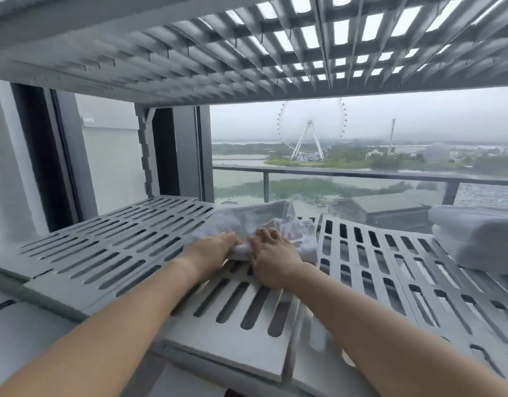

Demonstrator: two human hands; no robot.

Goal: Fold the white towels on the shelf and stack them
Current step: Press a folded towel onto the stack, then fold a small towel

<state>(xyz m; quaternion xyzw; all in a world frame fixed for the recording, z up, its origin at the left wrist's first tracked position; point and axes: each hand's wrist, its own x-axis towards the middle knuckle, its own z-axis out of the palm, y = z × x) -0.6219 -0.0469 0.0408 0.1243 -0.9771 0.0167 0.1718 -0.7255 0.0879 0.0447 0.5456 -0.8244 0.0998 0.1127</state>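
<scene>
A crumpled white towel [255, 222] lies in the middle of the grey slotted shelf [109, 247]. My left hand [211, 250] grips its near edge from the left, fingers curled into the cloth. Beside it, my right hand [271, 256] holds the same edge, with its fingers bent over a bunch of fabric. The two hands almost touch. A stack of folded white towels [476, 239] sits at the shelf's right end, cut off by the frame edge.
Another slotted shelf [189, 53] hangs low overhead. A grey upright post [146, 156] stands at the back left. Behind the shelf is a window with a balcony railing [347, 174].
</scene>
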